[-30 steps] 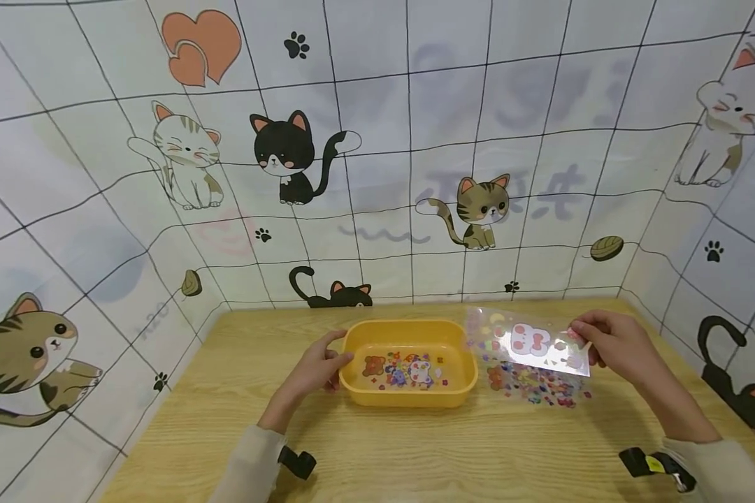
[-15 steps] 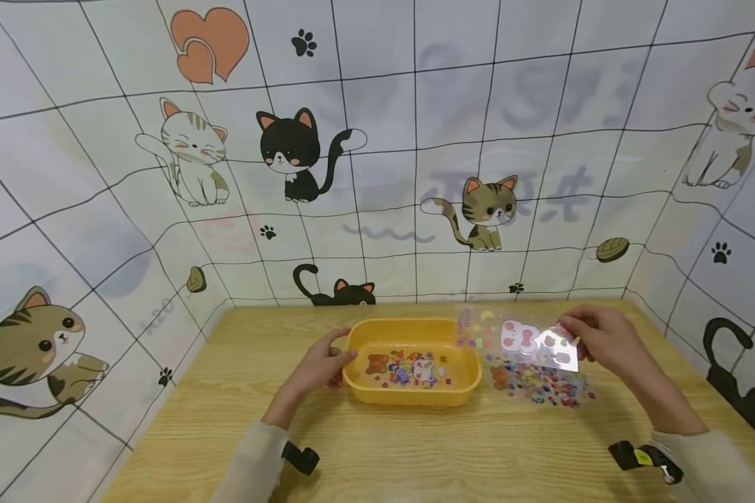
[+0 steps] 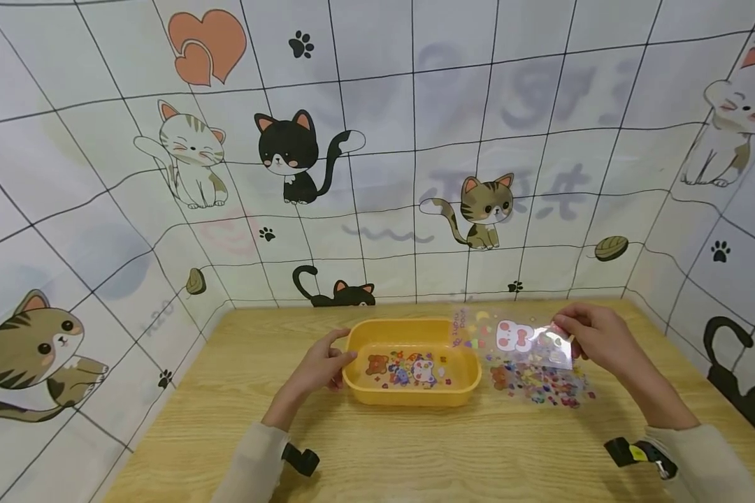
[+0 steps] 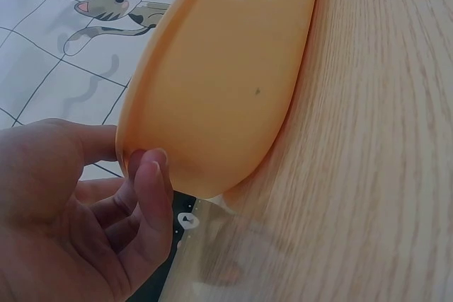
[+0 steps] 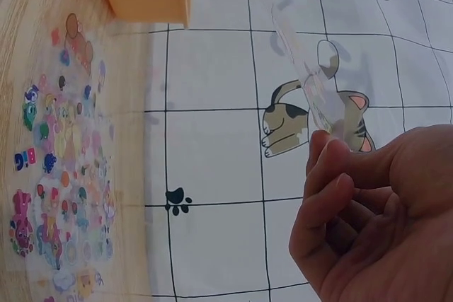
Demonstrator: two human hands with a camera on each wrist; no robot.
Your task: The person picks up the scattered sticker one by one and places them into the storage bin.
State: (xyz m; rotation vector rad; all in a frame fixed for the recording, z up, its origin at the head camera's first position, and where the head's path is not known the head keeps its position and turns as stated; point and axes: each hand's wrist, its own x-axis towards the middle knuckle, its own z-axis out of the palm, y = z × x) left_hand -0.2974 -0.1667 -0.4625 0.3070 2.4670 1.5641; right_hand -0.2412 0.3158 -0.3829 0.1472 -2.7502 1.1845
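Note:
My left hand (image 3: 321,361) pinches the left rim of a yellow plastic basin (image 3: 409,398), thumb and fingers on either side of the wall, as the left wrist view shows. Inside the basin lie clear sticker sheets (image 3: 403,370) with a bear and small figures. My right hand (image 3: 600,334) pinches the right end of a clear sticker sheet (image 3: 512,337) printed with a pink-and-white face. That sheet hangs raised, its left end over the basin's right rim. Edge-on, it shows thin in the right wrist view. Beneath it, more sticker sheets (image 3: 544,384) lie on the table.
A light wood-grain table (image 3: 377,447) carries everything. White grid cloth (image 3: 377,175) with printed cats stands behind and at both sides. The loose sticker sheets lie just right of the basin. Each wrist wears a black strap (image 3: 300,459).
My right hand has moved left with the sticker sheet, bringing its left end further over the basin. The left hand keeps its hold on the rim.

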